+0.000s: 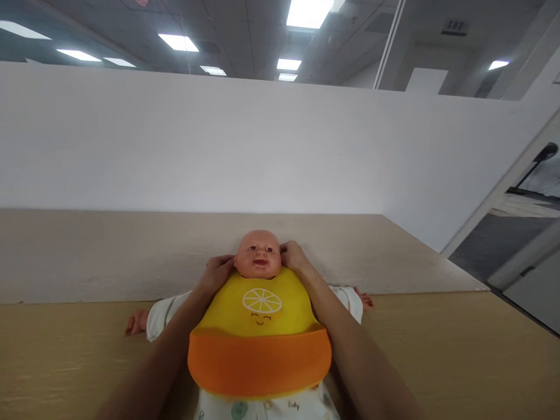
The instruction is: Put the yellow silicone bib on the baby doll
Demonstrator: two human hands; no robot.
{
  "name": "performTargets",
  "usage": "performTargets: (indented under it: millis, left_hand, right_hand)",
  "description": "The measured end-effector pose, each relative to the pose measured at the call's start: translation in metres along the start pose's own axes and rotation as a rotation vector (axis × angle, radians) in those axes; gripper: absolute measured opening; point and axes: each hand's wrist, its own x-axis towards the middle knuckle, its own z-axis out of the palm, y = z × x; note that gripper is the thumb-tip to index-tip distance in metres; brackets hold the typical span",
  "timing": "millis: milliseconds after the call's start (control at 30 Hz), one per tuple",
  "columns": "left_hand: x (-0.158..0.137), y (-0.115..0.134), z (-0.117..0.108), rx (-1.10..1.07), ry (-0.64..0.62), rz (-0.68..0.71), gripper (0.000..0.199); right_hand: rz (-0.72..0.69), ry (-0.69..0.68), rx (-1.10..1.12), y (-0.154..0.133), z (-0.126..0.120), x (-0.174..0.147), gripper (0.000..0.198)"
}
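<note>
Both bare forearms stretched forward and converging slightly. Left hand (217,269) curled, fingers bent inward with the knuckles up. Right hand (292,255) likewise curled, fingertips tucked out of sight, wrist a little higher than the left.

Yellow bib (261,306) with orange pocket, lemon face, draped over supine doll (259,255), neck fastening apparently hidden

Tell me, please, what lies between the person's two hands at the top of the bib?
In the head view, the doll's head lies between the left hand and the right hand, just above the yellow bib.
</note>
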Motion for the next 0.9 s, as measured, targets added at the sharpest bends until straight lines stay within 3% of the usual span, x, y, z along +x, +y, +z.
performTargets:
  millis: [267,567,833,900]
  left_hand:
    - [-0.001,-0.002,-0.004,0.162,0.092,-0.009,0.03]
    - [-0.003,0.001,-0.005,0.203,0.147,-0.013,0.039]
    - [0.0,0.0,-0.006,0.301,0.133,-0.022,0.029]
    - [0.002,-0.003,-0.007,0.278,0.148,-0.054,0.025]
  right_hand:
    - [-0.024,-0.027,0.071,0.006,0.009,0.001,0.024]
    - [-0.023,-0.046,0.119,0.008,0.01,0.001,0.025]
    - [0.058,-0.009,0.094,0.003,0.008,-0.005,0.02]
    - [0.103,0.031,0.088,0.001,0.005,-0.009,0.027]
